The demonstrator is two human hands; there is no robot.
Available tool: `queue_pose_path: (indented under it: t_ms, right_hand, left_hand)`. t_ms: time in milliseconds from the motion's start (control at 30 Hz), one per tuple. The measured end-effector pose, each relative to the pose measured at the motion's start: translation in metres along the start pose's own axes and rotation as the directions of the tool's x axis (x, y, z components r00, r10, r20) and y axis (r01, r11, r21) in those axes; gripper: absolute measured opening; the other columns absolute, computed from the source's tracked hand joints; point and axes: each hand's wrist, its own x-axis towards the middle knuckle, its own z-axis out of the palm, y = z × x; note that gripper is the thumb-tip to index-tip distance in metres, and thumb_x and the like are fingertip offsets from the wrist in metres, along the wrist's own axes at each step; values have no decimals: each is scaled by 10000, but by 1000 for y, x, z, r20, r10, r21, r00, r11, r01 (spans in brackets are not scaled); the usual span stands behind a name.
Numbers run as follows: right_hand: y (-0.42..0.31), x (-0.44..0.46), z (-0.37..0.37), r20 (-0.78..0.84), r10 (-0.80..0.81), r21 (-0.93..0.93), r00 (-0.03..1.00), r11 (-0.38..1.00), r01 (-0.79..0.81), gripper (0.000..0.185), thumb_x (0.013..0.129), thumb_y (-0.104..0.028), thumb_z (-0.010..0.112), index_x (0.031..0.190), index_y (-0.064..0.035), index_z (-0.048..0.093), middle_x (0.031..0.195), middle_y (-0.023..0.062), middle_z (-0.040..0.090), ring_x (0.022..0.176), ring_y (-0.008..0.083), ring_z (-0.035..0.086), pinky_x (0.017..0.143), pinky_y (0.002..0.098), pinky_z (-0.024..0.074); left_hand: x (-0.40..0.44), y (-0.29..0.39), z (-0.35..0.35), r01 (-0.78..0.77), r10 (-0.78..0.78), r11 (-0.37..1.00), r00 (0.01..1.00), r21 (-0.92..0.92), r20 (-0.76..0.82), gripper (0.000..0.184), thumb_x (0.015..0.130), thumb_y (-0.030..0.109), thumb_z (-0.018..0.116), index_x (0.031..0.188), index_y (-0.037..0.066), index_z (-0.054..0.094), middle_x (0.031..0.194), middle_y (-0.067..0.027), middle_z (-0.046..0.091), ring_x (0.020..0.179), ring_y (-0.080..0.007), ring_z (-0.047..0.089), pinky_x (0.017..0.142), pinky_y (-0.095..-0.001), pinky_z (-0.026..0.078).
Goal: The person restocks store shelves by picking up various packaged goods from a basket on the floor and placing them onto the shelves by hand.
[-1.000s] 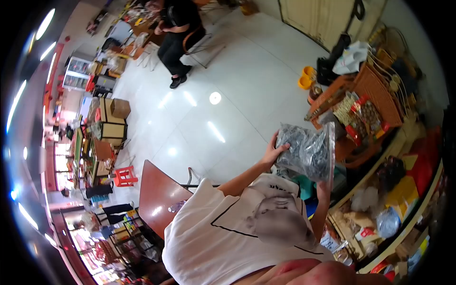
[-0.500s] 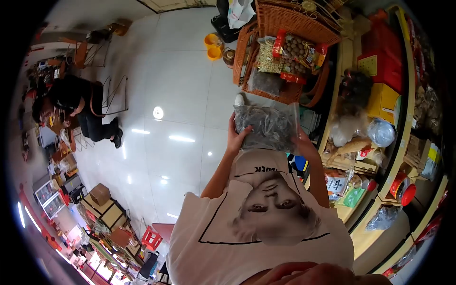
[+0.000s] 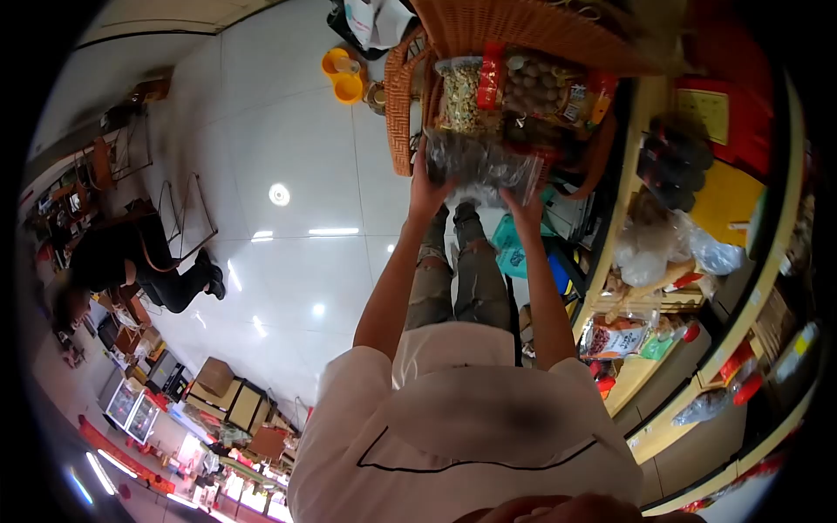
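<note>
Both arms (image 3: 381,301) extend forward, left hand (image 3: 425,189) and right hand (image 3: 525,212) gripping, thumbs (image 3: 444,188) angled inward.

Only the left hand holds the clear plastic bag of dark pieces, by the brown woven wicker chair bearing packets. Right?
Not only the left hand: the head view shows the right hand holding the clear plastic bag of dark pieces too, at its other side. It is by the brown woven wicker chair bearing packets, as you say.

A wrinkled, glossy clear plastic bag (image 3: 479,166) gleams before a rough, woven wicker chair (image 3: 523,26); smooth, shiny floor tiles (image 3: 296,157) stretch left of the chair, wooden shelving (image 3: 645,113) right.
</note>
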Motion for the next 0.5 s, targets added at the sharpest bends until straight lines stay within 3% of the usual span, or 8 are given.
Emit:
queue_pose_path:
  t_ms: [67, 133, 200, 300, 367, 433, 467, 500]
  right_hand:
    - [40, 26, 15, -137, -50, -103, 989, 994, 36, 596, 832, -305, 747, 1267, 16, 496, 1249, 158, 566, 1122, 278, 556, 935, 379, 416]
    - [72, 39, 23, -207, 43, -159, 977, 984, -77, 726, 811, -341, 761, 1342, 39, 442, 1333, 191, 523, 1200, 314, 520, 995, 379, 391]
    - [82, 38, 27, -180, 134, -59, 975, 987, -147, 836, 795, -372, 769, 1402, 51, 378, 1391, 212, 479, 1258, 329, 482, 1036, 377, 366]
    - [60, 28, 30, -143, 218, 48, 965, 976, -213, 961, 787, -401, 768, 1470, 47, 263, 1467, 218, 388, 1341, 311, 396, 1090, 359, 311]
    - [77, 21, 31, -174, 345, 85, 922, 938, -335, 1015, 760, -450, 776, 1497, -27, 219, 1451, 151, 409, 1250, 288, 468, 973, 383, 395]
    - [92, 17, 34, -161, 406, 128, 900, 912, -389, 1051, 738, -474, 785, 1511, -78, 193, 1460, 122, 396, 1249, 273, 465, 911, 388, 436]
    - [99, 15, 35, -154, 436, 149, 887, 897, -415, 1070, 726, -487, 790, 1518, -104, 181, 1464, 108, 390, 1248, 265, 463, 879, 391, 456]
    - [97, 15, 35, -142, 431, 137, 891, 900, -414, 1065, 732, -474, 789, 1519, -102, 176, 1472, 110, 378, 1264, 271, 447, 884, 389, 455]
  left_hand:
    - [32, -39, 15, 36, -35, 999, 998, 14, -43, 961, 747, 131, 774, 1514, 72, 198, 1457, -193, 387, 1337, -359, 390, 1070, -405, 365]
    - [43, -77, 18, 160, -163, 984, 986, 81, 31, 963, 791, 285, 779, 1511, 56, 183, 1454, -244, 367, 1328, -393, 390, 1057, -437, 368]
    - [47, -84, 14, 132, -144, 975, 988, 179, 56, 985, 801, 349, 776, 1505, 22, 170, 1454, -276, 344, 1335, -400, 377, 1065, -452, 353]
    - [40, -78, 14, 172, -168, 950, 985, 260, -37, 954, 840, 421, 737, 1476, -41, 197, 1368, -280, 408, 1251, -380, 436, 1036, -443, 365]
    - [34, -74, 14, 244, -242, 932, 969, 268, -39, 966, 841, 443, 729, 1470, -60, 198, 1362, -288, 397, 1265, -391, 409, 1053, -446, 342]
    - [30, -72, 17, 265, -257, 927, 964, 268, -65, 976, 845, 455, 720, 1458, -91, 193, 1354, -291, 382, 1291, -397, 370, 1069, -441, 320]
    - [28, -74, 16, 276, -278, 921, 960, 273, -34, 964, 859, 393, 718, 1477, -70, 142, 1459, -344, 262, 1362, -444, 297, 1096, -466, 295]
    - [26, -73, 17, 236, -235, 933, 971, 270, -37, 955, 864, 388, 712, 1477, -71, 142, 1463, -336, 262, 1365, -447, 291, 1098, -468, 291]
